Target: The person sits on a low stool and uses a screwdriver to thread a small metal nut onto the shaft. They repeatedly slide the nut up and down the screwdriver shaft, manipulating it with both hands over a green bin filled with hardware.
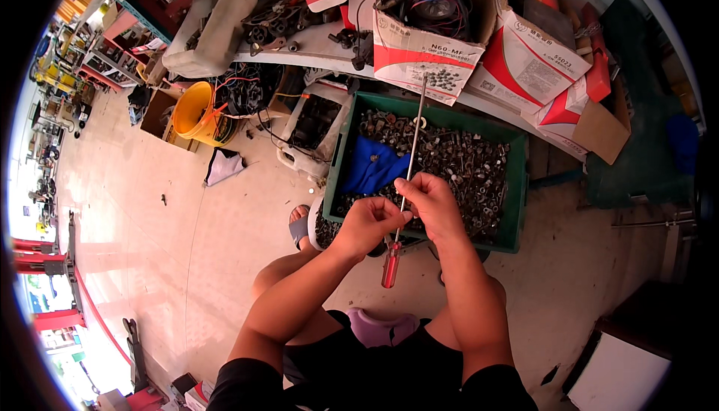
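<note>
A long screwdriver (390,265) with a clear red handle points away from me over a green bin (517,220). The handle hangs nearest to me, and the thin metal shaft runs up toward a carton. My right hand (432,203) pinches the shaft with thumb and fingers. Just below it, my left hand (367,224) is closed, its fingertips pressed together at the shaft; whether a small part is also between them I cannot tell. Beneath my hands the bin is full of loose bolts, nuts and washers (464,164), with a blue cloth (372,167) lying on them.
Beyond the bin, a shelf carries a carton (427,51) of cables and more red-and-white boxes (528,59). Left of the bin stand a cut-open white container (314,122) and a yellow bucket (196,115). A white cloth (224,166) lies on the floor.
</note>
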`<state>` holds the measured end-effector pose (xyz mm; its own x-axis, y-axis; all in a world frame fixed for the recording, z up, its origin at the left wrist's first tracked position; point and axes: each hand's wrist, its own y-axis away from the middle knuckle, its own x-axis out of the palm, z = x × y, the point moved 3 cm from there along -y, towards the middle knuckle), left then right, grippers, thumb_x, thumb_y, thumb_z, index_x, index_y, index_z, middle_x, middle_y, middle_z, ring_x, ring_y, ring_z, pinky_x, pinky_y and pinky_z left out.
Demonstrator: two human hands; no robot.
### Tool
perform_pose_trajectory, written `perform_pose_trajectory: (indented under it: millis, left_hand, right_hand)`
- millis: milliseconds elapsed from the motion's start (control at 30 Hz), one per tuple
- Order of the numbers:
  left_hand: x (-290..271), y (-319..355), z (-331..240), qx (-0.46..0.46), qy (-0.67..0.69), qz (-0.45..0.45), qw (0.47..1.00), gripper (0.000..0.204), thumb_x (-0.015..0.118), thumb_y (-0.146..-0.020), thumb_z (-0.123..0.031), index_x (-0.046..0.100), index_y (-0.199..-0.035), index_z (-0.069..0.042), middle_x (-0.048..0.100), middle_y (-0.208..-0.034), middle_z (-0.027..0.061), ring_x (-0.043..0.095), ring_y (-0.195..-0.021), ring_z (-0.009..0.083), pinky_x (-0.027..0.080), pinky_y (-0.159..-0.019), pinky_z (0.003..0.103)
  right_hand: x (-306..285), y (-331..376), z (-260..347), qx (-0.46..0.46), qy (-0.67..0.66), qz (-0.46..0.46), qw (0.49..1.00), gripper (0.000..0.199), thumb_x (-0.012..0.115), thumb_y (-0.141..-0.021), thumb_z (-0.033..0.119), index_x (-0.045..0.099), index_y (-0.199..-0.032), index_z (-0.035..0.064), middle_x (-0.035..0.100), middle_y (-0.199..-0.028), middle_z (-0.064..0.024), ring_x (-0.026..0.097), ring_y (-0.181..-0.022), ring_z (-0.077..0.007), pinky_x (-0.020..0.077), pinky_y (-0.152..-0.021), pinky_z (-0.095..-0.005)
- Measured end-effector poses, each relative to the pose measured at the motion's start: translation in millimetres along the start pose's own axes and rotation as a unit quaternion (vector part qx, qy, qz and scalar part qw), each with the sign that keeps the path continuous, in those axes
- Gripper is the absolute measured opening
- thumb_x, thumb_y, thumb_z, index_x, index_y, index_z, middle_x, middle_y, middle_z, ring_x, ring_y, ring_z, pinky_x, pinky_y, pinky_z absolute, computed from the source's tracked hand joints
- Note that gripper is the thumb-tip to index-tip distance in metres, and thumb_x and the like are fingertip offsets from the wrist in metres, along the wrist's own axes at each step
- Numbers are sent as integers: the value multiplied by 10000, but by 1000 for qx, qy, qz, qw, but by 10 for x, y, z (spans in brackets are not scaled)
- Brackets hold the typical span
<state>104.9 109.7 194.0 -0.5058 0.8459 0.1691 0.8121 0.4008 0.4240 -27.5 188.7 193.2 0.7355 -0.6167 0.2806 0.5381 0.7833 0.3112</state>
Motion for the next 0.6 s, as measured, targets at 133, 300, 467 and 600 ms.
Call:
perform_pose_trajectory:
  millis: [133,300,467,600]
  left_hand:
    - [14,-30,-32,6,62,38,997,137,692,-943,-116,677,-894,12,692,-818,41,609,-750,87,479,-708,240]
    - [0,28,3,1,50,55,997,174,624,-996,-149,682,-981,14,695,-920,64,633,-827,116,519,-743,272]
    - [25,15,-22,-17,52,77,996,207,600,-1005,-182,680,-1022,8,685,-946,60,629,-847,111,553,-731,308]
    - [17,-3,-24,-7,12,57,998,171,682,-956,-180,680,-978,-10,675,-905,20,604,-826,66,503,-681,251]
  right_hand:
    - [-60,-49,-4,43,-14,15,999,288,727,-929,227,576,-742,68,523,-649,52,412,-579,-26,294,-497,-216]
    - [-13,57,130,73,-31,57,995,252,590,-1001,215,698,-1075,0,623,-895,-43,454,-585,-49,363,-509,-209]
    - [-64,58,113,54,-37,89,994,264,539,-1016,193,691,-1068,-17,665,-891,-66,526,-629,-52,410,-532,-210]
    - [-58,38,81,46,-26,65,996,208,585,-997,167,686,-1008,-14,668,-835,-57,532,-629,-52,411,-532,-210]
